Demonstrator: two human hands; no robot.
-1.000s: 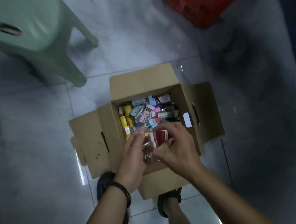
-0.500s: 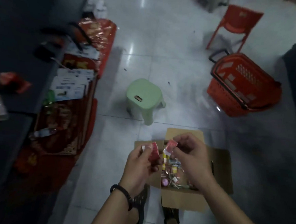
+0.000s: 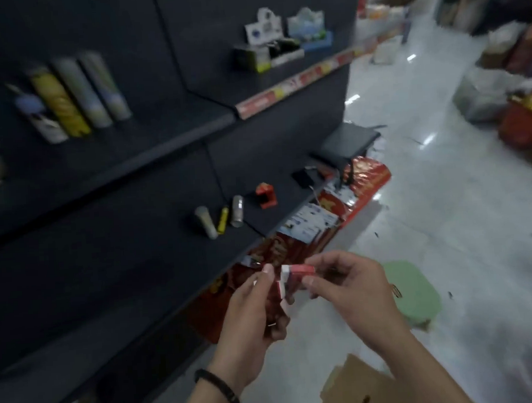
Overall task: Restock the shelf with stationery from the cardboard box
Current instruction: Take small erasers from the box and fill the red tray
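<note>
While both hands hover in front of the dark shelf (image 3: 156, 258), I read the step as carry-to-shelf: stock is out of the cardboard box (image 3: 360, 385), not yet placed. My right hand (image 3: 351, 292) pinches a small red box (image 3: 298, 270), long axis approx level, white end toward the shelf. My left hand (image 3: 253, 320) grips another red pack (image 3: 275, 294), more upright, tilted. Next, prob: reach left & set them down w/o knocking the loose tubes (image 3: 220, 219).
</note>
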